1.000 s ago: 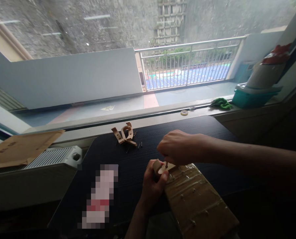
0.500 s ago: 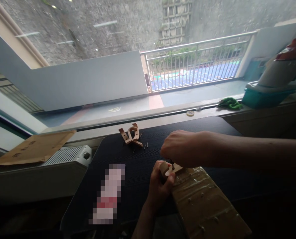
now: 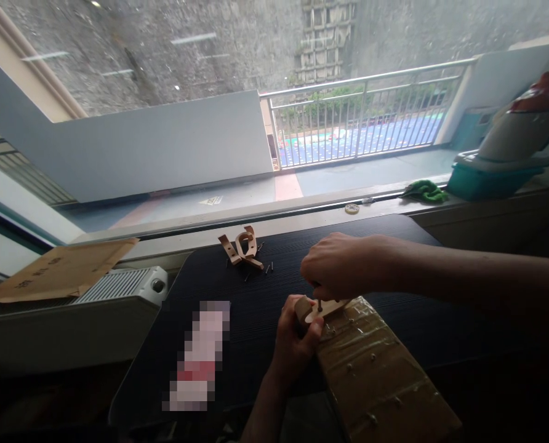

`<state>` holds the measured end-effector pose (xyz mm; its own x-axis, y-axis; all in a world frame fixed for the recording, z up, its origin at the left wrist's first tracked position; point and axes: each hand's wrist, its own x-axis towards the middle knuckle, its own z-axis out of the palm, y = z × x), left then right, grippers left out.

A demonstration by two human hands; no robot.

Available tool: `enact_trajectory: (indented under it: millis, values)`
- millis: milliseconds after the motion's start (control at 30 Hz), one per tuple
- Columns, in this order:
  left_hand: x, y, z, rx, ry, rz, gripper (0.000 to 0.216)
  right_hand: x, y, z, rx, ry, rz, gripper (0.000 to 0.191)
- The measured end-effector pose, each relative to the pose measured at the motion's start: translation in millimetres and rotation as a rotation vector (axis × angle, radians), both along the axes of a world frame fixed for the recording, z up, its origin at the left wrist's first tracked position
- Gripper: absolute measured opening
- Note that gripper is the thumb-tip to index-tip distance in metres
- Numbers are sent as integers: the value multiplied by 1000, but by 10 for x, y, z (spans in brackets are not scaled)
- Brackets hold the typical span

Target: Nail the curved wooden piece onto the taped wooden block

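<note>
My left hand (image 3: 295,341) is closed around a small pale wooden piece (image 3: 323,307), pressing it on the near corner of a tape-wrapped cardboard block (image 3: 376,375). My right hand (image 3: 341,266) hovers just above it, fingers pinched on a small dark screw (image 3: 319,303) that stands in the wooden piece. Several small pegs or screws stick up from the block's top. A loose pile of similar wooden pieces (image 3: 241,249) with scattered dark screws (image 3: 268,268) lies farther back on the black table (image 3: 251,314).
A blurred white and red object (image 3: 199,357) lies on the table at left. A radiator (image 3: 117,284) and a brown envelope (image 3: 53,271) sit to the left. On the window sill are a tape roll (image 3: 351,208), a green cloth (image 3: 426,191) and a teal container (image 3: 491,178).
The view has shifted a little. Both hands stay on the wooden piece, the right hand's pinch on the screw turning slightly.
</note>
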<state>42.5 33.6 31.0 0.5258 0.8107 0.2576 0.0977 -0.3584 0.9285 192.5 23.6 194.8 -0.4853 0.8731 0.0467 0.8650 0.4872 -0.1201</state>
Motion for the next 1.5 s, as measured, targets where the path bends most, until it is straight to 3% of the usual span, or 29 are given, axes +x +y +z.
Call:
enact_trajectory:
  millis: [133, 300, 533, 767, 1133, 1500]
  values:
    - [1, 3, 5, 13, 12, -7, 16, -53, -12, 133, -46, -48, 38, 32]
    - [3, 21, -37, 14, 34, -3, 17, -119, -23, 206, -199, -205, -79, 32]
    - [2, 44, -78, 67, 17, -12, 17, 23, -21, 117, -262, -290, -79, 15]
    - [-2, 40, -61, 102, 7, -11, 15, 142, -127, 84, -341, -384, -150, 14]
    - [-13, 50, -127, 25, 43, -6, 19, -163, 106, 115, -318, -412, 124, 11]
    - [5, 25, -79, -10, -20, 0, 21, -198, 121, 94, -345, -421, 10, 17]
